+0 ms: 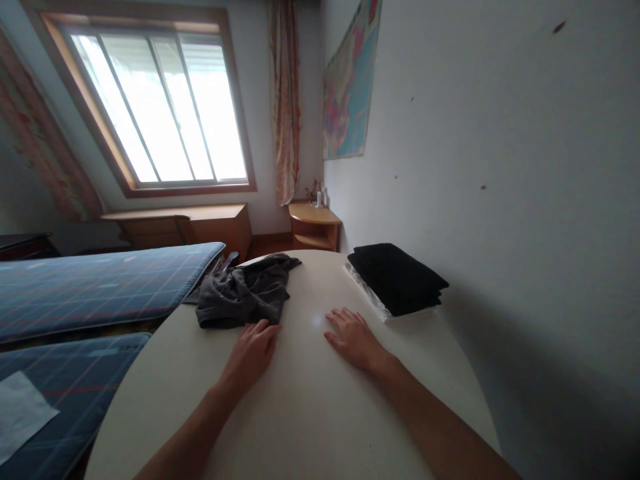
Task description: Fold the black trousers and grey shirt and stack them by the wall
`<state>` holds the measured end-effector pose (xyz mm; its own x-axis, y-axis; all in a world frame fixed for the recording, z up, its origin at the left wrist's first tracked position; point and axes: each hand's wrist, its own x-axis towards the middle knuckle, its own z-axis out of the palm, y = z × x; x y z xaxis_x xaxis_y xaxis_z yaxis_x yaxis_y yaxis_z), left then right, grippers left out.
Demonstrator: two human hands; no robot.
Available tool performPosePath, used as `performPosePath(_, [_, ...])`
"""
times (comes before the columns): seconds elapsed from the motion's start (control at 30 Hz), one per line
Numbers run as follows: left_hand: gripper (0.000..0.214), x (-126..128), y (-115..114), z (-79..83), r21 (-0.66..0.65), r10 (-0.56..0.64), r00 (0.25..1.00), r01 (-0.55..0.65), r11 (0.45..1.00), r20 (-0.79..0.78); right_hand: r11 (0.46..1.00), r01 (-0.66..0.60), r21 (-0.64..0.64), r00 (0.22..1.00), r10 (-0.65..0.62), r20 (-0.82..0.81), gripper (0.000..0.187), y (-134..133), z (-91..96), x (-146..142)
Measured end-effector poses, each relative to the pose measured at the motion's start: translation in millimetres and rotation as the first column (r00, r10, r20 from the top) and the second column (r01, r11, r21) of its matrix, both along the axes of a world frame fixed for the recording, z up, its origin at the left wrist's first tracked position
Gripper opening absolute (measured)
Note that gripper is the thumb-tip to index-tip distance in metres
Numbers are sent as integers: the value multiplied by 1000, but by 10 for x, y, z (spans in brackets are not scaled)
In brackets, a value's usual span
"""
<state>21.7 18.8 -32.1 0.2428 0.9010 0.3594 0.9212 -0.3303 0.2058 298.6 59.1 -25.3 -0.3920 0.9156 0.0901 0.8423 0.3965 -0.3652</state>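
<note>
A crumpled dark grey garment [245,290] lies on the left part of the white round-edged table [320,427]. My left hand [254,350] rests at its near edge, fingertips touching or just beside the cloth, with the thumb apart from the fingers. To the right, my right hand [353,339] is palm down on the tabletop with its fingers spread, holding nothing. Beyond that hand sits a stack of folded black cloth [397,277], on top of a clear plastic wrapper [367,293].
Along the right side runs a white wall [500,220]. Blue plaid mattresses [100,283] lie left of the table, with a white sheet of paper [23,413] on the nearer one. Behind the table stand a wooden corner shelf [315,213] and a low wooden desk [220,220] under the window.
</note>
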Motion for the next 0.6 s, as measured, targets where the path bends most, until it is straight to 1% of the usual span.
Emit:
performPosePath(0.03, [39, 123, -59, 28, 22, -74, 997, 74, 997, 4, 998, -47, 29, 998, 48, -30, 58, -19, 25, 4])
performPosePath(0.1, [42, 327, -163, 83, 73, -233, 972, 232, 970, 7, 979, -182, 96, 978, 191, -86, 71, -64, 80, 7])
performPosePath(0.17, [45, 452, -239, 136, 92, -411, 912, 410, 907, -14, 941, -304, 152, 939, 322, -117, 81, -107, 127, -1])
performPosePath(0.2, [45, 479, -262, 160, 96, -481, 877, 480, 872, -21, 925, -341, 170, 924, 363, -122, 80, -124, 143, -9])
performPosePath(0.23, [43, 481, -271, 181, 101, -525, 851, 524, 846, -23, 915, -361, 182, 914, 385, -125, 73, -134, 153, -19])
performPosePath(0.27, [41, 460, -266, 196, 116, -533, 846, 532, 839, -16, 909, -373, 186, 909, 398, -121, 62, -137, 157, -28])
performPosePath(0.3, [39, 418, -247, 204, 141, -505, 863, 500, 854, -3, 906, -381, 182, 908, 404, -112, 49, -133, 157, -36])
performPosePath(0.33, [37, 356, -215, 204, 175, -436, 900, 427, 887, 17, 906, -385, 173, 909, 405, -97, 38, -123, 156, -40])
performPosePath(0.4, [36, 189, -126, 176, 238, -218, 974, 199, 951, 56, 915, -371, 159, 921, 384, -62, 24, -88, 160, -30])
performPosePath(0.43, [38, 93, -77, 151, 255, -95, 993, 75, 964, 69, 924, -347, 161, 932, 359, -47, 21, -68, 170, -14])
performPosePath(0.47, [41, -2, -32, 123, 254, 11, 997, -30, 967, 75, 937, -304, 169, 948, 315, -42, 20, -49, 186, 9])
performPosePath(0.5, [45, -89, 7, 94, 231, 90, 993, -104, 967, 70, 954, -239, 180, 967, 251, -48, 20, -31, 207, 39])
performPosePath(0.53, [47, -161, 36, 69, 195, 137, 989, -145, 970, 57, 971, -153, 185, 983, 168, -67, 21, -15, 231, 74])
performPosePath(0.6, [48, -227, 55, 44, 117, 151, 988, -152, 981, 20, 986, 50, 161, 991, -29, -128, 29, 12, 268, 150])
